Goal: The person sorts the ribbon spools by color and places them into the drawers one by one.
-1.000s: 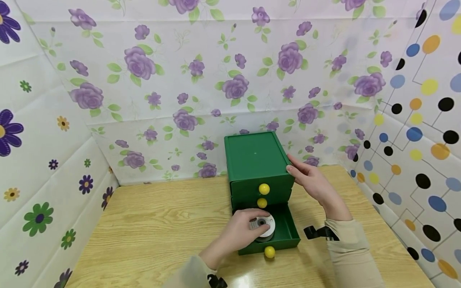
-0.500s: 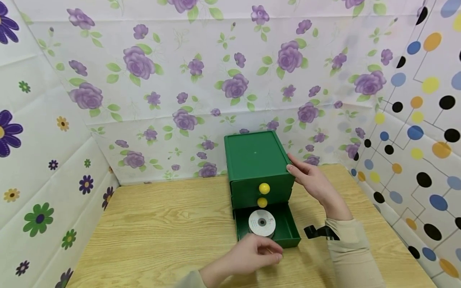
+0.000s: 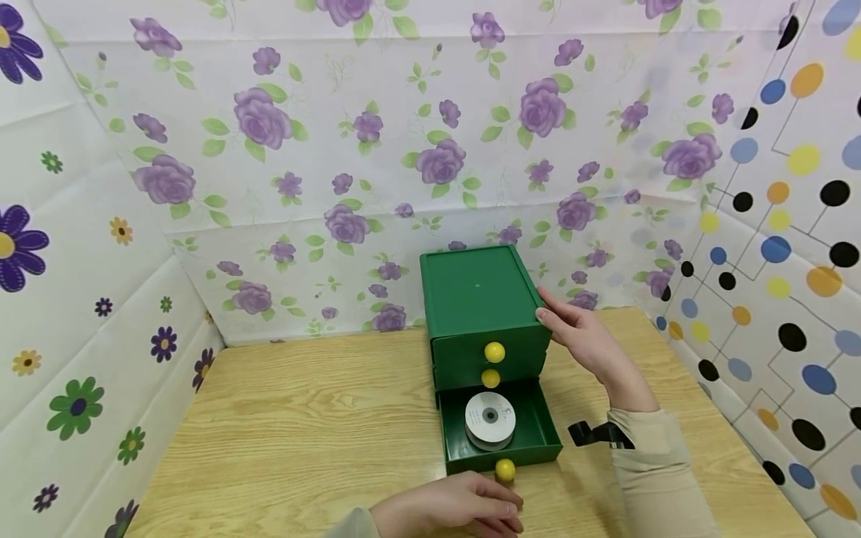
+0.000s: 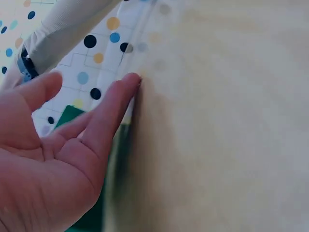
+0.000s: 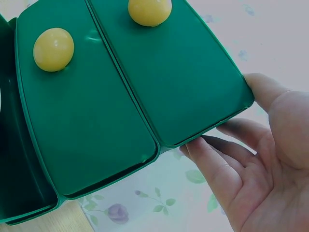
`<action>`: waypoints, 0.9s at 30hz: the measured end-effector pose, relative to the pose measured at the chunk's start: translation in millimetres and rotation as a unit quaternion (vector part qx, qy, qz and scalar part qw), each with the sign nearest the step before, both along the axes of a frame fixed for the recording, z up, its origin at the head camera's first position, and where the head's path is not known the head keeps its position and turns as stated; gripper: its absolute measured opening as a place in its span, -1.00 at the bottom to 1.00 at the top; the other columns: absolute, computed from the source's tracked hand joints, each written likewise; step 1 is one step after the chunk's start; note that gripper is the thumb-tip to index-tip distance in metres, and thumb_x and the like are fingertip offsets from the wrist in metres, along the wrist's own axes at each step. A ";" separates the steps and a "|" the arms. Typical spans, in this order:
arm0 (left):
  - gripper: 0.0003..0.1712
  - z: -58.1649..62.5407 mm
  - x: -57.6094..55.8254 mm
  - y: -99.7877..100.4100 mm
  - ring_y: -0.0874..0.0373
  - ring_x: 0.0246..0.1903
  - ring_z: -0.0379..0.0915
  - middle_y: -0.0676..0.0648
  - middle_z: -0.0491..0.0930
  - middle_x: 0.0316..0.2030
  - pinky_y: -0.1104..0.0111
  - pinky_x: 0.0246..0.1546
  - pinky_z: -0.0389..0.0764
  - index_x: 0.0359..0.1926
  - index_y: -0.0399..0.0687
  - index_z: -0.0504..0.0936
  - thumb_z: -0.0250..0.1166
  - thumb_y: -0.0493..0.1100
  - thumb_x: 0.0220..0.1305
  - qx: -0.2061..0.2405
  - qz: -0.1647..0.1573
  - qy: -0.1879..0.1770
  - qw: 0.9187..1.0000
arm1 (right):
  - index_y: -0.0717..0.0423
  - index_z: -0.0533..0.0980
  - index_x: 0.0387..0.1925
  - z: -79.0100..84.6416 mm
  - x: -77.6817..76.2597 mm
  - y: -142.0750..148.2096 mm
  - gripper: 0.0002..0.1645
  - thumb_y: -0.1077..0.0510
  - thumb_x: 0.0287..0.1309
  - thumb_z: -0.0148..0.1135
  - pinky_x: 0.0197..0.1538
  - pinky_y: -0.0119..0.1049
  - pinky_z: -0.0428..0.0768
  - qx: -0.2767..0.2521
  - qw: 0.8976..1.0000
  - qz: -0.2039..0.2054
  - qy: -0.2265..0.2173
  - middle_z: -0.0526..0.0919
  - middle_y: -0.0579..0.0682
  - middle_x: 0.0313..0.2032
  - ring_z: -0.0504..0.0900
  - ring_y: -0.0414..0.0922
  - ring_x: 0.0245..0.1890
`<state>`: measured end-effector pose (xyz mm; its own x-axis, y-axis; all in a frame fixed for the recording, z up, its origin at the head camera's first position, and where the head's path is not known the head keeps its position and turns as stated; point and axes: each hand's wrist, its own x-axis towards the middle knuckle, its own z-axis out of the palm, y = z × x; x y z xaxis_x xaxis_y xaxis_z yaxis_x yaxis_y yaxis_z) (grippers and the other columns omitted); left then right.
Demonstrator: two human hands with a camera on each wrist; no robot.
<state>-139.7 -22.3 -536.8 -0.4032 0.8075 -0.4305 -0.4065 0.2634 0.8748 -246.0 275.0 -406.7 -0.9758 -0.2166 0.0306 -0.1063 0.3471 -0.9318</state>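
Observation:
A green chest of drawers (image 3: 477,288) with yellow ball knobs stands on the wooden table. Its bottom drawer (image 3: 538,422) is pulled out, and a round white spool (image 3: 490,416) with a dark hub lies inside, toward the left. My left hand (image 3: 464,504) hovers just in front of that drawer, below its yellow knob (image 3: 505,470). It holds nothing, and its fingers look loosely extended in the left wrist view. At the chest's right side my right hand (image 3: 581,332) rests with fairly straight fingers against the wall and the thumb at the upper front corner (image 5: 248,94).
The two upper drawers are closed, each with a yellow knob (image 5: 53,50). Flower-patterned sheeting (image 3: 343,134) hangs close behind the chest, and a dotted sheet (image 3: 780,299) bounds the right side. Wooden tabletop (image 3: 296,418) stretches out to the left.
My left hand has let go of the spool, leaving it in the drawer, and has drawn back toward me past the drawer front. The right hand stays against the chest.

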 end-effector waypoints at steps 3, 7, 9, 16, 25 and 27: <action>-0.55 -6.9 3.4 0.7 0.07 0.08 0.73 -0.18 0.76 0.09 0.32 0.09 0.71 0.36 -0.19 0.63 0.19 -0.03 0.67 0.005 0.043 -0.072 0.996 | -0.27 0.11 0.70 -0.2 0.5 0.4 -0.17 -0.31 0.59 0.10 0.51 0.25 0.28 -0.003 1.000 0.001 0.002 0.01 0.06 0.69 0.09 0.21 0.64; -0.56 -10.5 7.4 4.5 0.02 0.09 0.73 -0.23 0.76 0.08 0.29 0.14 0.68 0.32 -0.23 0.62 0.22 -0.05 0.64 0.023 0.111 -0.133 0.985 | -0.27 0.10 0.71 -0.3 1.0 0.4 -0.16 -0.32 0.59 0.10 0.51 0.25 0.29 0.000 1.000 0.002 0.004 0.02 0.06 0.69 0.10 0.21 0.64; -0.58 -11.3 8.1 7.4 -0.03 0.12 0.72 -0.24 0.75 0.07 0.24 0.17 0.67 0.30 -0.25 0.61 0.22 -0.07 0.65 0.031 0.133 -0.140 0.981 | -0.28 0.10 0.70 -0.3 0.9 0.3 -0.16 -0.32 0.59 0.10 0.51 0.24 0.30 0.002 1.000 0.002 0.004 0.02 0.06 0.69 0.10 0.21 0.64; -0.55 -12.7 7.2 15.8 -0.08 0.15 0.71 -0.24 0.75 0.10 0.18 0.21 0.66 0.26 -0.28 0.63 0.21 -0.01 0.66 0.043 0.192 -0.136 0.971 | -0.28 0.11 0.70 -0.2 -1.0 0.2 -0.14 -0.36 0.57 0.10 0.51 0.22 0.30 0.002 1.000 -0.001 0.003 0.03 0.04 0.69 0.11 0.19 0.64; -0.49 -12.0 6.0 20.2 -0.09 0.18 0.68 -0.22 0.74 0.12 0.13 0.22 0.66 0.30 -0.36 0.58 0.18 0.02 0.68 0.050 0.224 -0.122 0.966 | -0.24 0.10 0.71 -2.0 -1.7 1.6 -0.12 -0.37 0.57 0.09 0.51 0.22 0.30 0.002 1.000 -0.001 0.005 0.04 0.04 0.69 0.11 0.19 0.64; -0.49 -12.4 6.2 20.3 -0.09 0.17 0.69 -0.21 0.74 0.12 0.13 0.22 0.66 0.29 -0.36 0.58 0.18 0.01 0.68 0.053 0.225 -0.122 0.965 | -0.24 0.10 0.71 -3.0 -1.4 2.1 -0.11 -0.37 0.56 0.10 0.51 0.21 0.31 0.002 1.000 0.000 0.006 0.04 0.03 0.69 0.13 0.18 0.63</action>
